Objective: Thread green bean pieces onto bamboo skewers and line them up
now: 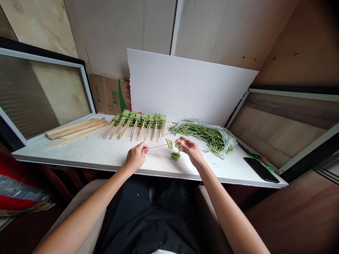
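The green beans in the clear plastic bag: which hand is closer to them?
The right. The right hand is just in front of the left end of the green beans; the left hand is farther off to the left, holding a skewer.

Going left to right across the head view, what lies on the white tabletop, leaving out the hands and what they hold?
Bare wooden skewers → skewers threaded with cut green beans → long green beans in a clear plastic bag → black smartphone.

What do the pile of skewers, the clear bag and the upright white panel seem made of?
Skewers: likely bamboo or wood, from the pale tan, matte look. Bag: thin, glossy plastic film, see-through and crinkled. Panel: possibly foam board, matte white, ragged-edged.
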Demonstrator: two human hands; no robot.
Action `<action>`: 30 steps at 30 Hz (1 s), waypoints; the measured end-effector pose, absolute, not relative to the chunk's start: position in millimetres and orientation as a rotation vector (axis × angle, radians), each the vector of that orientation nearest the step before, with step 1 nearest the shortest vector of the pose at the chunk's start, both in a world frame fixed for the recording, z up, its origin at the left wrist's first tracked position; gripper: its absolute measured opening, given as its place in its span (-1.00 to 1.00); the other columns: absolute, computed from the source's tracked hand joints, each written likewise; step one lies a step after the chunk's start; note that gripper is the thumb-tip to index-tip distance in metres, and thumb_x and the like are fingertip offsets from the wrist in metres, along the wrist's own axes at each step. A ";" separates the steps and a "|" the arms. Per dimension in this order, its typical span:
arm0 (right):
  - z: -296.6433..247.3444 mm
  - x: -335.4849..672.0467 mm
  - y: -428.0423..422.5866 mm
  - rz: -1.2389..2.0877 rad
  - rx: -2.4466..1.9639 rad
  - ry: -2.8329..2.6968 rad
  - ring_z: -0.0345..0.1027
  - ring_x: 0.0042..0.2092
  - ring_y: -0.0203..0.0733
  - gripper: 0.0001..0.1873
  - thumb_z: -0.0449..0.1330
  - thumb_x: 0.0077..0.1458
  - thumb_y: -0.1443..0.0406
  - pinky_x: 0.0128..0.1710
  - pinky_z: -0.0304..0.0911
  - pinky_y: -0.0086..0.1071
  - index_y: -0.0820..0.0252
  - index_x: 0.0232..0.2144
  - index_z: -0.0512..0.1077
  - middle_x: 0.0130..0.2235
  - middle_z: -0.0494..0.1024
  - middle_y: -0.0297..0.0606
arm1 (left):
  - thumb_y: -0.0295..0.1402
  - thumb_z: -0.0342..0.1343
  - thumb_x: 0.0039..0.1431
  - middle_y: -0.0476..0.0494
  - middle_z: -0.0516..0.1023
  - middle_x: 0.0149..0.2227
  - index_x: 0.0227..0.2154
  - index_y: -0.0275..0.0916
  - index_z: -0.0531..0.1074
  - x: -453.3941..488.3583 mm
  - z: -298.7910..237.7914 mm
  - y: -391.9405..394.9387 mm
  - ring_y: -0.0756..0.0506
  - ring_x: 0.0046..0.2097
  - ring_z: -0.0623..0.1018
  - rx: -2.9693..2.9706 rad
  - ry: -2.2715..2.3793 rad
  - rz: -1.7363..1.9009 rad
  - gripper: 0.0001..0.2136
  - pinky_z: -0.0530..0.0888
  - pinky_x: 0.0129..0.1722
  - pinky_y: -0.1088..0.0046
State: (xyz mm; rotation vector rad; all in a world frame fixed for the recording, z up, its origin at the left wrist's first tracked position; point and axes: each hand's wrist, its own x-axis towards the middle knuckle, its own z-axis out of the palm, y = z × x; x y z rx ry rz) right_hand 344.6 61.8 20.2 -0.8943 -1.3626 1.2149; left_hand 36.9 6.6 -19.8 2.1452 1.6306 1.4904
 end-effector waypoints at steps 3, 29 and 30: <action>13.8 352.1 69.2 1.060 -0.986 -1.504 0.60 -0.03 0.04 -0.23 0.57 -0.08 0.00 -0.05 0.51 -0.11 0.14 0.15 0.56 0.04 0.71 -0.02 | -0.41 0.05 0.34 -0.09 0.64 -0.38 -0.26 -0.15 0.49 33.0 -22.9 10.5 -0.15 -0.31 0.62 2.065 1.671 1.515 -0.88 0.43 -0.28 0.37; 29.0 357.2 64.0 1.322 -0.866 -1.295 0.58 -0.12 -0.13 -0.51 0.52 -0.03 -0.10 -0.25 0.48 -0.38 0.12 -0.24 0.63 -0.12 0.72 -0.17 | -0.34 0.07 0.32 -0.08 0.63 -0.43 -0.29 -0.17 0.50 29.6 -21.0 11.8 -0.12 -0.35 0.63 1.972 1.536 1.595 -0.88 0.50 -0.27 0.40; 31.0 358.4 63.7 1.349 -0.834 -1.250 0.58 -0.11 -0.13 -0.52 0.54 -0.05 -0.08 -0.25 0.49 -0.38 0.11 -0.23 0.63 -0.10 0.72 -0.18 | -0.34 0.07 0.32 -0.08 0.63 -0.43 -0.29 -0.17 0.51 30.6 -20.2 10.7 -0.12 -0.35 0.64 1.981 1.526 1.604 -0.87 0.50 -0.27 0.41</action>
